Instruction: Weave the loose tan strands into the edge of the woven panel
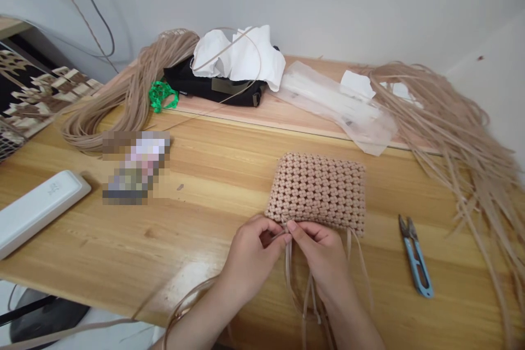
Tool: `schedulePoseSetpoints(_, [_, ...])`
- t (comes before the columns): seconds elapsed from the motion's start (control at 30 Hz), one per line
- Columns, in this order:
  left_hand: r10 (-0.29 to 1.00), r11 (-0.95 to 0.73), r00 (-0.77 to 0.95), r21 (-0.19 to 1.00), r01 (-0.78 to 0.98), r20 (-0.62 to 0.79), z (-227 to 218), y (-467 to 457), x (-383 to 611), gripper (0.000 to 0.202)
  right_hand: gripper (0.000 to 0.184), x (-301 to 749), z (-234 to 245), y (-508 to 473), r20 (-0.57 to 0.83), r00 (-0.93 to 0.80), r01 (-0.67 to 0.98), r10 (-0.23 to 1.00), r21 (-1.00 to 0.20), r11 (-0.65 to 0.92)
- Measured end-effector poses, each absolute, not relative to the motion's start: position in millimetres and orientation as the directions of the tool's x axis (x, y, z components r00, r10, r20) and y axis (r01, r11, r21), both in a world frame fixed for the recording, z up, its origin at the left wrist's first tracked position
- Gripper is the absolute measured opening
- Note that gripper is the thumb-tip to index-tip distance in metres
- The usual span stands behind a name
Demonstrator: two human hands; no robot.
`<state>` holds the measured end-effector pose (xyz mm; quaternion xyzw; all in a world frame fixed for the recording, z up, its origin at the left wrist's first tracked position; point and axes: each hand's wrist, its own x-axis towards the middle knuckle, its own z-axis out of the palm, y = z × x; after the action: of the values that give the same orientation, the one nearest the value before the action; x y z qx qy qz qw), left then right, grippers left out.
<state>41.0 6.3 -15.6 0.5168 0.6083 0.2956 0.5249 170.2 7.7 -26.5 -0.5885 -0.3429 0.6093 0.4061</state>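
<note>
- Here's the tan, knotted, rectangular woven piece [318, 191], lying on the yellow-brown wooden table [213, 175], its near edge right up against the fingertips and its body stretching away beyond them.
- The left hand [254, 257] comes in at the near-left part of that edge, thumb and forefinger pinched narrow on thin tan strands [288, 265].
- The right hand [328, 262] meets it there, its thumb and forefinger closed on the same spot, the two sets of fingertips practically touching; exactly which strand each one grips, I can't tell.
- Below the pinch, the strands hang down between the wrists, and more loose ends trail from the near-right corner.
- Out to the right, blue-handled metal thread snips [410, 254] lie well apart from the right hand, points facing away.
- Further right, a large loose bundle of tan strips [463, 131] spills over the table.
- Behind, a crumpled translucent plastic bag [328, 93], then white paper [252, 57] on a black fabric pouch [188, 79].
- Far left, a long white box [43, 210] near the edge.
</note>
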Motion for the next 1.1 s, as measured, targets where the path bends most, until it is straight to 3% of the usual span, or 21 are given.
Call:
schedulePoseSetpoints(0.13, [0.918,0.382,0.056,0.914,0.14,-0.392,-19.0,6.1,46.2,0.008,0.02,169.6,-28.3,8.2,-0.441,0.009,-0.098,0.897,-0.894,-0.438])
schedulePoseSetpoints(0.33, [0.931,0.364,0.04,0.931,-0.008,-0.364,-20.5,2.4,51.0,0.006,0.021,167.8,-27.2,8.0,-0.427,0.015,-0.095,0.904,-0.901,-0.424])
schedulePoseSetpoints(0.53, [0.987,0.159,-0.041,0.976,0.15,-0.155,-23.4,-3.8,52.5,0.006,0.02,168.3,-27.1,5.9,-0.419,0.046,-0.057,0.907,-0.907,-0.417])
schedulePoseSetpoints(0.77, [1.0,-0.021,0.004,0.937,0.348,0.021,-19.4,-7.7,52.1,0.017,0.02,166.8,-26.5,6.8,-0.406,0.066,0.008,0.912,-0.913,-0.407])
schedulePoseSetpoints(1.1, [0.98,-0.177,0.17,0.861,0.476,0.107,-19.5,-9.2,48.2,0.024,0.021,169.1,-17.3,11.9,-0.484,-0.001,-0.055,0.875,-0.874,-0.483])
